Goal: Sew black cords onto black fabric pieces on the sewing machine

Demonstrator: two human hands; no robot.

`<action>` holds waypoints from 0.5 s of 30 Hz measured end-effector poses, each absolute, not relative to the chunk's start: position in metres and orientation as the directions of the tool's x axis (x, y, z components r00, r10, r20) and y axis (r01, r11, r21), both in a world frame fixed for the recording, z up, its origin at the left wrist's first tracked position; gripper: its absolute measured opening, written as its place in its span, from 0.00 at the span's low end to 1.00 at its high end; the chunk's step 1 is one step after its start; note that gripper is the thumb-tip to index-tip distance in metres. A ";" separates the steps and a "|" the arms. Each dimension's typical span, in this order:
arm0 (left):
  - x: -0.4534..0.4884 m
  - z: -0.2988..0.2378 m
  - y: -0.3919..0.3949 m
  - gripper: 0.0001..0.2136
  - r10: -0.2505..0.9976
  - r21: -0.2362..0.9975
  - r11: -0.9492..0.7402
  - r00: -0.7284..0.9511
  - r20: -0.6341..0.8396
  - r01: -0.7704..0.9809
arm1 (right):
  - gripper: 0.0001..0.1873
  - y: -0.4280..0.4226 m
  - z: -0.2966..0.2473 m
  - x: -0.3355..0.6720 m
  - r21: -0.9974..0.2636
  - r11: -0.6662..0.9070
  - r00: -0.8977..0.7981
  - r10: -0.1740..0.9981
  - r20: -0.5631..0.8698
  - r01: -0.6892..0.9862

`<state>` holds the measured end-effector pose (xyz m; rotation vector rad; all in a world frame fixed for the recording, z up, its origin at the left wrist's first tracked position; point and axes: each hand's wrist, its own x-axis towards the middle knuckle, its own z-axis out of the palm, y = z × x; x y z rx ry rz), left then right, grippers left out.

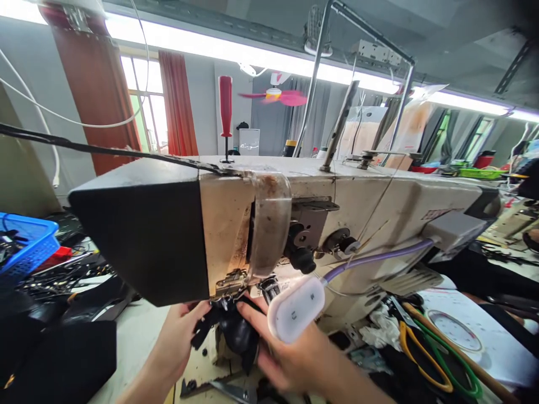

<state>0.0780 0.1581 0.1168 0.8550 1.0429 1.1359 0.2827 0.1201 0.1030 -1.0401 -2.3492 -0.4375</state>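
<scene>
Across the middle looms the long, cream-and-black metal sewing machine (391, 213), and under its black-capped end both hands are right in the thick of it! The bare right hand (286, 359) lays its index finger along the top of the work, the lower fingers blurred but curled at its side; the bare left hand (184, 328) pinches the opposite edge, thumb and forefinger close together. Between them sits the glossy black, folded, leather-like piece (238, 331), bulging downward; whether it is clamped up there is too dark to tell. Good handling, I'd say, means guiding evenly from both sides and letting no fold creep underneath. The white oval plastic lamp (297, 308) overlaps the right hand in this view, so mind those knuckles, and above all hold the fingertips clear of the small, worn metal needle fittings (231, 283), just above them
</scene>
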 end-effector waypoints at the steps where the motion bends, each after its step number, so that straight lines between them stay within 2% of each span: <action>1: 0.080 0.113 0.156 0.14 0.980 0.933 0.199 0.083 -0.182 -0.300 | 0.30 0.113 0.093 0.276 0.044 0.589 -0.464 0.586 0.664 0.807; 3: 0.083 0.105 0.152 0.15 0.990 0.939 0.139 0.076 -0.121 -0.315 | 0.30 0.104 0.074 0.266 0.003 0.532 -0.329 0.519 0.789 0.847; 5: 0.085 0.098 0.150 0.15 0.995 0.945 0.092 0.054 -0.079 -0.313 | 0.28 0.102 0.064 0.260 -0.028 0.522 -0.285 0.509 0.812 0.852; 11: 0.085 0.085 0.150 0.21 0.998 0.964 0.027 -0.040 -0.039 -0.266 | 0.28 0.105 0.070 0.270 -0.086 0.533 -0.334 0.638 0.694 0.842; 15: 0.086 0.084 0.151 0.19 0.998 0.967 -0.022 -0.070 0.005 -0.254 | 0.31 0.105 0.074 0.277 -0.119 0.519 -0.351 0.712 0.608 0.847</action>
